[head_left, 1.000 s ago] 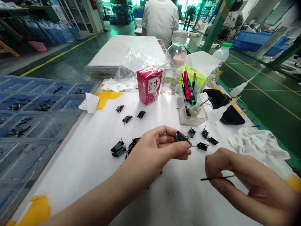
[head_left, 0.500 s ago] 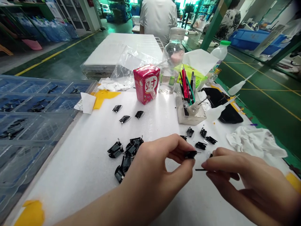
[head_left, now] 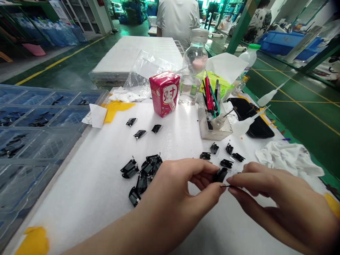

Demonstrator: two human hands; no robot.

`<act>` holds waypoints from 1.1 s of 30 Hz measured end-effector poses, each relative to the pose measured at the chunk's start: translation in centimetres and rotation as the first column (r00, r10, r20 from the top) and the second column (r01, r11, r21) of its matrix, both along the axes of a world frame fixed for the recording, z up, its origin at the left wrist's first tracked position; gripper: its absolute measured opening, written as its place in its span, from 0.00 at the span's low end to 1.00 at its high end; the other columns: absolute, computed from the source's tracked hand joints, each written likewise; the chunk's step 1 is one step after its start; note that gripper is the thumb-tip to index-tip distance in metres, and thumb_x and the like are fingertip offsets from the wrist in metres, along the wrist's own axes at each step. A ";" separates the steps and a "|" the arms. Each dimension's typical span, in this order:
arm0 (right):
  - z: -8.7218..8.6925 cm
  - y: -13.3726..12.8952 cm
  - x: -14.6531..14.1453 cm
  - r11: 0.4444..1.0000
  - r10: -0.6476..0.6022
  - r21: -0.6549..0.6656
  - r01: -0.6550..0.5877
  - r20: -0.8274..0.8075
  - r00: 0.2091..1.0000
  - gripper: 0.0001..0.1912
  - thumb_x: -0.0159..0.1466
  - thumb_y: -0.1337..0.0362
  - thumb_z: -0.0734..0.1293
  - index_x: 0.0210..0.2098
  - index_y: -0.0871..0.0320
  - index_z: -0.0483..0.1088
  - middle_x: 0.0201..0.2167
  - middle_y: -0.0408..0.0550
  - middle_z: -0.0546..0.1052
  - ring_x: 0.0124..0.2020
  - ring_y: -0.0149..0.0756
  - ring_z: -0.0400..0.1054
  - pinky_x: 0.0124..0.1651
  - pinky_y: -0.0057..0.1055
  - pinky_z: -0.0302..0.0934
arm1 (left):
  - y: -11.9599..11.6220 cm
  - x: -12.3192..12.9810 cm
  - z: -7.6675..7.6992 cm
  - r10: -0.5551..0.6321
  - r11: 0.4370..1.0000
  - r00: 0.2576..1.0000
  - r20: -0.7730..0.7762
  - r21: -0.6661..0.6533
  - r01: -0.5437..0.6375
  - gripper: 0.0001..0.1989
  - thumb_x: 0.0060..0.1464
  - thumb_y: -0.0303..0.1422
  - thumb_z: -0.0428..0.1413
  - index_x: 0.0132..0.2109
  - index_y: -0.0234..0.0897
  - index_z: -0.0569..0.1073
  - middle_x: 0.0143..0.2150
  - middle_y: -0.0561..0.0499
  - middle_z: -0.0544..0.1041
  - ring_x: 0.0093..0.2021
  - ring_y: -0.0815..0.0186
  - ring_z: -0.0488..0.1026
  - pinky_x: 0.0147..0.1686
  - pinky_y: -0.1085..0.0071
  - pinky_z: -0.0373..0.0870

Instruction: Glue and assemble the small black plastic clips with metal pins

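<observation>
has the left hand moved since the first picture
Yes. Against the pen box, the left hand has shifted to the right and nearer the person wearing the camera.

A glossy green floor (head_left: 85, 65) runs back through the room, marked with yellow lines (head_left: 61, 60) on both sides. A pale cabinet (head_left: 82, 16) with dark panels stands at left; a slanting green post (head_left: 241, 29) rises at right. Far back, what are probably windows (head_left: 203, 4) glow teal.
</observation>
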State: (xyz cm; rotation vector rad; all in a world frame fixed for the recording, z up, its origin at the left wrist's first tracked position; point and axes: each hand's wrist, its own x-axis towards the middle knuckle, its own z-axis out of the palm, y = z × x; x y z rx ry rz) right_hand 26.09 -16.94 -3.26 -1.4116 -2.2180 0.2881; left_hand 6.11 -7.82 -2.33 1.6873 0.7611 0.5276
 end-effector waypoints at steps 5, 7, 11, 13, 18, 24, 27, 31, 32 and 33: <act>0.0 0.1 -0.1 0.998 -0.036 0.060 0.034 0.037 0.999 0.07 0.72 0.71 0.61 0.42 0.55 0.70 0.26 0.40 0.69 0.23 0.28 0.66 0.27 0.26 0.56 | 0.1 -0.1 0.3 -0.013 0.998 0.999 -0.038 -0.063 0.010 0.07 0.56 0.32 0.63 0.41 0.37 0.84 0.30 0.54 0.83 0.29 0.67 0.77 0.33 0.75 0.75; 0.0 0.2 -0.3 0.994 -0.035 0.105 0.030 0.046 0.998 0.07 0.72 0.72 0.61 0.44 0.55 0.69 0.26 0.39 0.69 0.23 0.27 0.65 0.26 0.25 0.56 | 0.0 -0.2 0.3 -0.016 0.998 0.999 -0.045 -0.066 0.013 0.08 0.56 0.31 0.63 0.43 0.38 0.85 0.30 0.54 0.83 0.30 0.67 0.77 0.33 0.75 0.74; 0.1 0.4 -0.4 0.984 -0.034 0.175 0.021 0.073 0.997 0.07 0.72 0.72 0.60 0.45 0.56 0.68 0.26 0.39 0.69 0.22 0.26 0.66 0.26 0.24 0.58 | -0.1 0.0 0.3 -0.052 0.996 0.996 -0.066 -0.074 0.047 0.08 0.56 0.30 0.62 0.41 0.38 0.85 0.29 0.54 0.82 0.29 0.67 0.77 0.33 0.75 0.72; 0.2 0.4 -0.3 0.980 -0.044 0.196 0.026 0.090 0.995 0.08 0.72 0.73 0.60 0.46 0.55 0.66 0.26 0.39 0.69 0.22 0.25 0.65 0.24 0.23 0.56 | 0.0 0.1 0.4 -0.063 0.996 0.995 -0.077 -0.062 0.058 0.07 0.56 0.31 0.62 0.39 0.37 0.85 0.28 0.53 0.82 0.29 0.67 0.77 0.33 0.74 0.72; 0.0 0.1 -0.3 0.981 -0.051 0.192 0.027 0.118 0.992 0.09 0.72 0.73 0.59 0.48 0.55 0.65 0.27 0.39 0.69 0.22 0.27 0.65 0.23 0.26 0.55 | -0.1 0.0 0.2 -0.083 0.996 0.993 -0.088 -0.027 0.081 0.06 0.58 0.32 0.61 0.38 0.38 0.84 0.28 0.54 0.81 0.29 0.67 0.77 0.33 0.75 0.73; 0.0 0.2 -0.6 0.969 -0.094 0.241 0.061 0.129 0.987 0.07 0.72 0.71 0.60 0.46 0.57 0.68 0.25 0.40 0.69 0.20 0.27 0.65 0.22 0.27 0.56 | -0.4 -0.1 -0.4 -0.079 0.989 0.994 -0.072 0.123 0.087 0.06 0.60 0.33 0.61 0.36 0.38 0.83 0.28 0.55 0.80 0.28 0.69 0.77 0.32 0.75 0.71; 0.0 0.4 -0.7 0.962 -0.109 0.261 0.074 0.122 0.987 0.06 0.73 0.70 0.60 0.42 0.58 0.69 0.24 0.39 0.68 0.19 0.26 0.64 0.21 0.26 0.55 | -0.5 0.0 -0.5 -0.073 0.968 0.995 -0.066 0.236 0.087 0.06 0.59 0.30 0.61 0.38 0.34 0.83 0.28 0.52 0.80 0.29 0.68 0.77 0.32 0.74 0.71; 0.0 0.7 -0.8 0.961 -0.105 0.267 0.070 0.118 0.987 0.06 0.72 0.71 0.61 0.42 0.60 0.70 0.25 0.40 0.69 0.21 0.26 0.65 0.23 0.25 0.56 | -0.6 0.0 -0.7 -0.079 0.934 0.995 -0.068 0.344 0.098 0.08 0.61 0.28 0.59 0.41 0.30 0.83 0.30 0.50 0.81 0.29 0.68 0.77 0.31 0.73 0.70; 0.1 0.7 -0.9 0.964 -0.101 0.256 0.070 0.109 0.989 0.06 0.72 0.71 0.61 0.41 0.59 0.70 0.25 0.40 0.69 0.21 0.26 0.65 0.23 0.25 0.57 | -0.7 -0.1 -0.8 -0.083 0.925 0.994 -0.073 0.365 0.104 0.09 0.61 0.28 0.59 0.42 0.29 0.83 0.30 0.49 0.81 0.29 0.67 0.77 0.31 0.73 0.70; 0.1 0.7 -0.9 0.969 -0.093 0.238 0.068 0.094 0.991 0.06 0.72 0.72 0.61 0.41 0.59 0.69 0.25 0.40 0.69 0.21 0.26 0.66 0.24 0.24 0.58 | -0.7 -0.1 -0.8 -0.082 0.918 0.993 -0.080 0.383 0.107 0.09 0.62 0.28 0.58 0.42 0.29 0.83 0.31 0.48 0.81 0.30 0.67 0.77 0.31 0.72 0.70</act>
